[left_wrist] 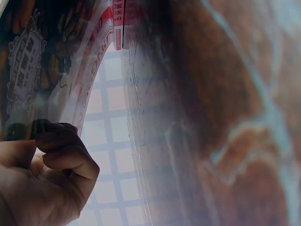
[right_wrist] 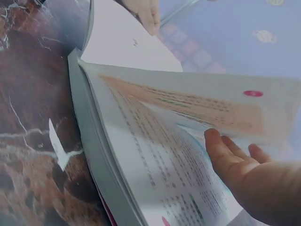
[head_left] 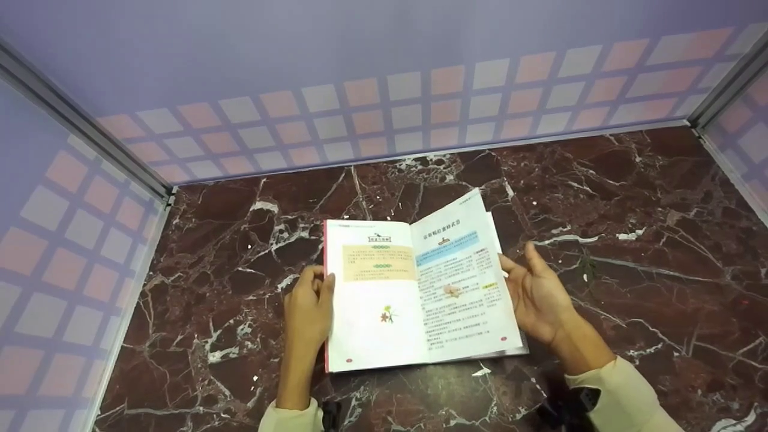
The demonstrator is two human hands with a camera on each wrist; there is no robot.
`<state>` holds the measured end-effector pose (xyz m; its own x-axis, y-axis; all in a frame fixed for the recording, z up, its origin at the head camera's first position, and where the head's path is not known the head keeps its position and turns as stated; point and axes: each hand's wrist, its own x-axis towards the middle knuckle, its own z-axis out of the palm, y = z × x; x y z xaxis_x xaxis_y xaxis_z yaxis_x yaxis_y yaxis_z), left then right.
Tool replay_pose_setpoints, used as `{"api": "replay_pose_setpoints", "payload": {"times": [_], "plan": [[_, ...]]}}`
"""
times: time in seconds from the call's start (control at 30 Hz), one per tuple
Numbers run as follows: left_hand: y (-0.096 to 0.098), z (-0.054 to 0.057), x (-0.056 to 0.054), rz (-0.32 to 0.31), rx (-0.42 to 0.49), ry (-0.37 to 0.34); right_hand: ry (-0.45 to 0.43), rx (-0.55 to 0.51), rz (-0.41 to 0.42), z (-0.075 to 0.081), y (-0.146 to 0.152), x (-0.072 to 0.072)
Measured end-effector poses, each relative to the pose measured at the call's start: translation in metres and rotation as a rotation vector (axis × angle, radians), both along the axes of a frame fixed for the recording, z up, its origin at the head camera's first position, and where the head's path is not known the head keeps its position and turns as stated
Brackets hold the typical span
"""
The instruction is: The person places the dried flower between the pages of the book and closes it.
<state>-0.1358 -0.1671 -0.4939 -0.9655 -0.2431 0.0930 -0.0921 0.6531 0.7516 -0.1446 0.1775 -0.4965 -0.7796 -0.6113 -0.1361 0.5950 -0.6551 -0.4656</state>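
- Head view: the book (head_left: 378,333) is open over the worktop (head_left: 654,228), left hand (head_left: 308,306) pinching its left edge, right hand (head_left: 543,303) loosely spread at its right.
- Left wrist: a firm hold on the book's cover (left_wrist: 28,61) should steady it.
- Right wrist: light fingertips (right_wrist: 213,136) should spare the book's raised page (right_wrist: 197,85) creasing.

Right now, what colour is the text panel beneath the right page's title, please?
The text panel is light blue, clearest in head view.
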Motion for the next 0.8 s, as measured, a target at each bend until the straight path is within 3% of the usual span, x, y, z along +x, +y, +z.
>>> {"api": "replay_pose_setpoints", "payload": {"times": [0.1, 0.23, 0.37, 0.57, 0.8], "plan": [[0.0, 0.0, 0.0, 0.004, 0.0, 0.004, 0.033, -0.079, 0.03, -0.001, -0.005, 0.0], [0.0, 0.0, 0.0, 0.006, -0.002, 0.002, 0.073, -0.045, 0.036, -0.001, -0.014, 0.001], [0.0, 0.0, 0.0, 0.004, 0.003, -0.002, 0.102, 0.076, 0.023, 0.002, -0.024, 0.004], [0.0, 0.001, 0.0, -0.004, 0.004, -0.001, 0.17, 0.345, 0.016, 0.01, -0.04, 0.006], [-0.001, 0.001, 0.0, 0.002, -0.003, -0.016, 0.243, 0.47, 0.053, 0.015, -0.052, 0.008]]}}
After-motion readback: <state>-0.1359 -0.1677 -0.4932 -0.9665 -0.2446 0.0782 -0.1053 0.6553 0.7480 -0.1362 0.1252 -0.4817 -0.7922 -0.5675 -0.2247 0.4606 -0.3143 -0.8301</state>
